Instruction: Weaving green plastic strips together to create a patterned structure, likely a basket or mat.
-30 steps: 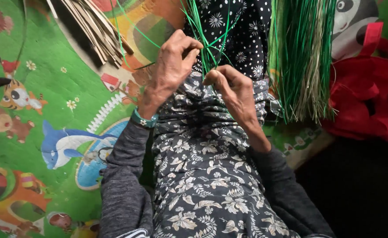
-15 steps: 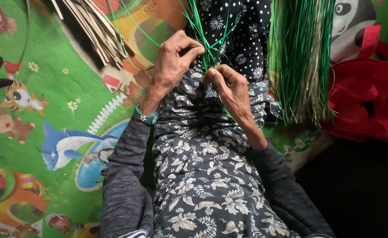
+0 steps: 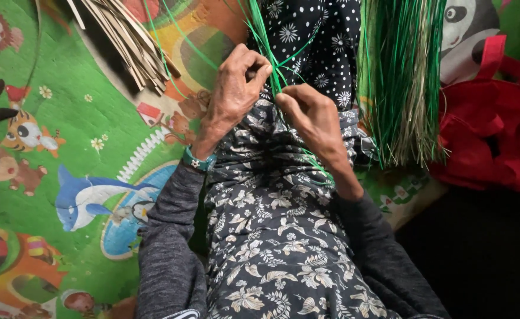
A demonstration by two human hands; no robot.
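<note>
- Landmark: the floral-print lap [image 3: 271, 236]. Both hands work just above its upper edge, in front of a dark dotted cloth [image 3: 319, 41].
- Left hand [image 3: 233, 97]: fingers curled, thumb and forefinger pinched together on thin green strands [image 3: 260, 35].
- Right hand [image 3: 310, 115]: fingertips pressed together on the same green strands, just right of the left hand's pinch; the two hands nearly touch.
- Long axis of the strands: they rise up and away from the lap, fanning out past the top edge of the view; a few loose ends trail down across the right wrist toward the lap.
- Both hands sit equally close to the crossing point; the left holds slightly higher.
- Right of the lap: a hanging bundle of green and pale strips [image 3: 398, 82], apart from both hands; beyond it a red bag [image 3: 490, 136].
- Left of the lap: a patterned play mat [image 3: 65, 147]; tan flat strips [image 3: 124, 41] lie on it, upper left.
- Hidden: the crossing point sits behind the fingers, so I cannot tell whether it is a knot, plait or weave. Strand tops are cut off.
</note>
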